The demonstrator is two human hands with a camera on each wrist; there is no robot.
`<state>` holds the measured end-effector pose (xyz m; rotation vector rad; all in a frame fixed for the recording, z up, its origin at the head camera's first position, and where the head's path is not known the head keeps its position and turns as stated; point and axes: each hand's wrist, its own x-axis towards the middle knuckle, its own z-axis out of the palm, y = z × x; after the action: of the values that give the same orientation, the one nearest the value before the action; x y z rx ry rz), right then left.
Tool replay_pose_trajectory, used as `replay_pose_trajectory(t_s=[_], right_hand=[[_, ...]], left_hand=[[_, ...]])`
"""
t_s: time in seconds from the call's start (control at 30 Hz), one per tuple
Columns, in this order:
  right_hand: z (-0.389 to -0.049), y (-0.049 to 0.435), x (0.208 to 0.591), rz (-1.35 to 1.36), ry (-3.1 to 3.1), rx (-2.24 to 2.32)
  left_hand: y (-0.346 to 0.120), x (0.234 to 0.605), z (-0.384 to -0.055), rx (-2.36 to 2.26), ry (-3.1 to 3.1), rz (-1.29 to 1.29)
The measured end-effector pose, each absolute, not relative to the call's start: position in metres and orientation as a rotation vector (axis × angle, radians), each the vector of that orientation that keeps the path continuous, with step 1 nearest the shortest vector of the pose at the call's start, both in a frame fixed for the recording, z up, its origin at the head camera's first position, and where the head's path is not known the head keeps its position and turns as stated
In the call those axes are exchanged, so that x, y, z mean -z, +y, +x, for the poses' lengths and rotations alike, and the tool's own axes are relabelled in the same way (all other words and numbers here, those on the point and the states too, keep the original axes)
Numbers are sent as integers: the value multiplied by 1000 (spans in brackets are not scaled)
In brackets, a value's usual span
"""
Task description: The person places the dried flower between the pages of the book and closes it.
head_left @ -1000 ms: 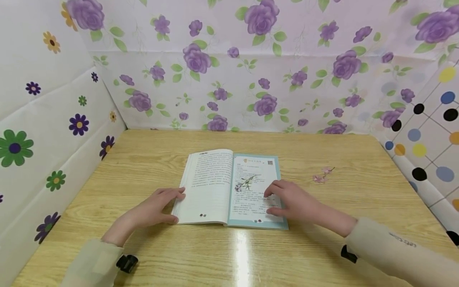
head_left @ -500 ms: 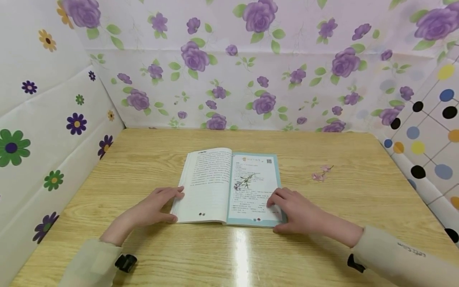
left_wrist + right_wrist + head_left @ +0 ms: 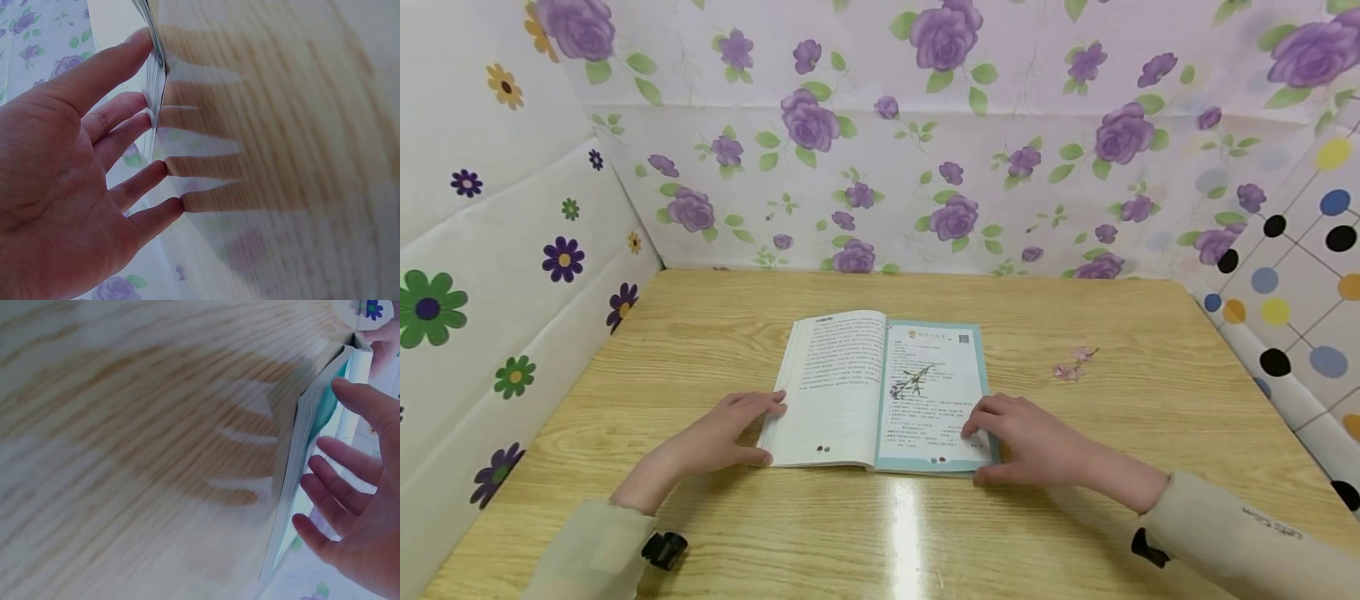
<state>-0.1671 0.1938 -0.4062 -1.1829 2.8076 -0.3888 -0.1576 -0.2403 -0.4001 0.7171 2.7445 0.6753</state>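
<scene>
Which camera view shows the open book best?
The head view: it shows both printed pages of the open book from above. The left wrist view shows mainly its edge; the right wrist view shows page edges and some teal border, at a steep slant.

I saw a cream left sleeve (image 3: 583,560) and matching right sleeve (image 3: 1232,542), the latter bearing small dark lettering (image 3: 1273,524). Below the left cuff (image 3: 628,525) jutted a chunky black fitting (image 3: 664,551), below the other a black tab (image 3: 1149,548); left hand (image 3: 718,437) and right hand (image 3: 1033,446) were bare.
</scene>
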Motion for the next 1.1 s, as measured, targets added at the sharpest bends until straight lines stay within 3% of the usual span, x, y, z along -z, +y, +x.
replay_pose_trajectory(t_s=[0.33, 1.1], right_hand=[[-174, 201, 404, -1429, 2949, 350], [-231, 207, 408, -1253, 3019, 611]], left_hand=[[-241, 400, -158, -674, 2744, 705], [-241, 402, -158, -704, 2730, 709]])
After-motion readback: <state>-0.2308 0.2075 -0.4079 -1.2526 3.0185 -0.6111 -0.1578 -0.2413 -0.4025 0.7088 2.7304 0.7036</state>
